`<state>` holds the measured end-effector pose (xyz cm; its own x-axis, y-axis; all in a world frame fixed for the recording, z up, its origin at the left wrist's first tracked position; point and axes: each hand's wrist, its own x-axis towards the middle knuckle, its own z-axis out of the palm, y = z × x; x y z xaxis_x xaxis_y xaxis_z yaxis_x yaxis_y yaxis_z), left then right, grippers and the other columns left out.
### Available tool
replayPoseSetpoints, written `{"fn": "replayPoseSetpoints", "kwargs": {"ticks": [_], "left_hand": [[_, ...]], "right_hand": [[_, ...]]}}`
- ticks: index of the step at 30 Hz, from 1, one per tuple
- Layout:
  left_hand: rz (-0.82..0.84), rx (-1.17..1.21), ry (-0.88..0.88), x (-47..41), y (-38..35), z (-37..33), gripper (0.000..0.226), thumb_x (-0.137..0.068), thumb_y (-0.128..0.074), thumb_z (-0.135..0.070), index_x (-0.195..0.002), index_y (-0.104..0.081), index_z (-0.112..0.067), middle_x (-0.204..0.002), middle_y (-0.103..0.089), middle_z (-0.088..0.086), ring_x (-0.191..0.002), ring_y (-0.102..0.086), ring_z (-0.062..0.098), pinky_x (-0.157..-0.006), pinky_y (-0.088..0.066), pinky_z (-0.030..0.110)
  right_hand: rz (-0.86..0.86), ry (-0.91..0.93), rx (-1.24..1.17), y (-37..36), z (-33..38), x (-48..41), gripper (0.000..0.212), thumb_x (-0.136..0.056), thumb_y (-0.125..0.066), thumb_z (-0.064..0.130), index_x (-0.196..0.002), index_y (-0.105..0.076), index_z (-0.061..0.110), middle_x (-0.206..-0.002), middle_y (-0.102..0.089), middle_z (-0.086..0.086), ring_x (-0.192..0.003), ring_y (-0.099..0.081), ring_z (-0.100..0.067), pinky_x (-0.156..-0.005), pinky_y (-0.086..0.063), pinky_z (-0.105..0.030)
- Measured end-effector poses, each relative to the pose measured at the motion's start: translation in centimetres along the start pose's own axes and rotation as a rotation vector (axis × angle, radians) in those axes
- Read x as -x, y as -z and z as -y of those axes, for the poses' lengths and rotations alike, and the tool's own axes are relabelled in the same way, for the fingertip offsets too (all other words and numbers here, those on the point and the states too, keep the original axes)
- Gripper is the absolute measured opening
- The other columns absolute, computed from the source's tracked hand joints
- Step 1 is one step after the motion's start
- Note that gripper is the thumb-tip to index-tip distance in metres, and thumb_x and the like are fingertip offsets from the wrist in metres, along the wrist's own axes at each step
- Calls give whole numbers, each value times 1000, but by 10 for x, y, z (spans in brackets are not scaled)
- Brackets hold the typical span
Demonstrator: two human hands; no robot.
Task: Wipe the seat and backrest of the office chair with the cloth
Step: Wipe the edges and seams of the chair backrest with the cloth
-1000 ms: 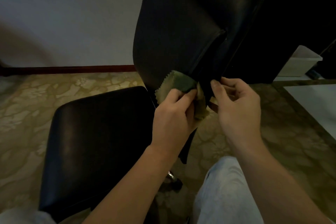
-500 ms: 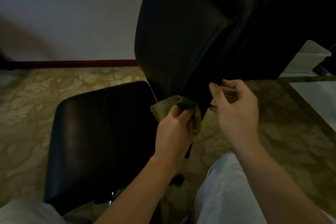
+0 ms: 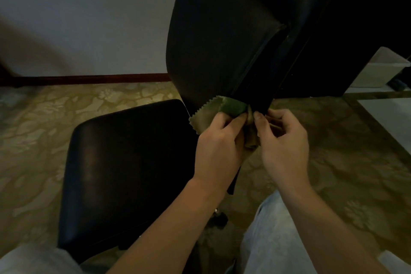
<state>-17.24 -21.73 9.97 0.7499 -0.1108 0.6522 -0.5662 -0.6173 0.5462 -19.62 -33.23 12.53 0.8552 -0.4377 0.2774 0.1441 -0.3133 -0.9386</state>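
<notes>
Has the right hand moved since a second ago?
Yes. The right hand has shifted left along the backrest lower edge, closing the gap to the cloth held by the left hand.

We looked through one wide-angle camera worn on the head, which faced forward and down from close above the seat [image 3: 124, 162] and lower backrest [image 3: 218, 40], with floor [image 3: 44, 129] and wall [image 3: 89, 29] beyond.

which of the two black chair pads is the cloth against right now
The upright backrest: the left hand grips the green cloth against its lower edge. The flat seat, lower left, has no cloth on it.
</notes>
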Motion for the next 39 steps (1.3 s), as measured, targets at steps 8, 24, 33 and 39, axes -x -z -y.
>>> {"fn": "replayPoseSetpoints", "kwargs": {"ticks": [8, 24, 33, 39], "left_hand": [[76, 24, 159, 33, -21, 8, 43, -97, -43, -35, -116, -75, -14, -107, -65, 4, -87, -67, 18, -71, -60, 37], [79, -7, 78, 26, -9, 13, 40, -98, -44, -28, -118, -74, -9, -103, -65, 9, -77, -67, 23, -64, -61, 40], [114, -19, 140, 48, -26, 24, 45, -96, -43, -36, -115, -76, -11, -106, -68, 9, -84, -70, 24, -67, -62, 38], [166, -31, 237, 75, -11, 50, 24, -93, -68, -6, -116, -76, -11, -111, -68, 7, -90, -71, 24, -74, -61, 31]], "right_hand": [[7, -15, -45, 0, -5, -2, 2, -96, -64, 33, -96, -64, 32, -88, -70, 16, -88, -68, 3, -74, -59, -23], [49, 39, 42, 0, -17, 4, 23, -96, -66, 24, -117, -60, 31, -106, -67, 18, -103, -63, 5, -86, -58, -27], [58, 116, 88, -5, -26, 8, 32, -96, -64, 18, -116, -50, 38, -114, -62, 9, -109, -59, -2, -77, -51, -9], [115, 171, 124, -1, -37, 6, 41, -95, -66, 14, -128, -50, 32, -113, -62, 2, -108, -61, -7, -77, -51, -8]]}}
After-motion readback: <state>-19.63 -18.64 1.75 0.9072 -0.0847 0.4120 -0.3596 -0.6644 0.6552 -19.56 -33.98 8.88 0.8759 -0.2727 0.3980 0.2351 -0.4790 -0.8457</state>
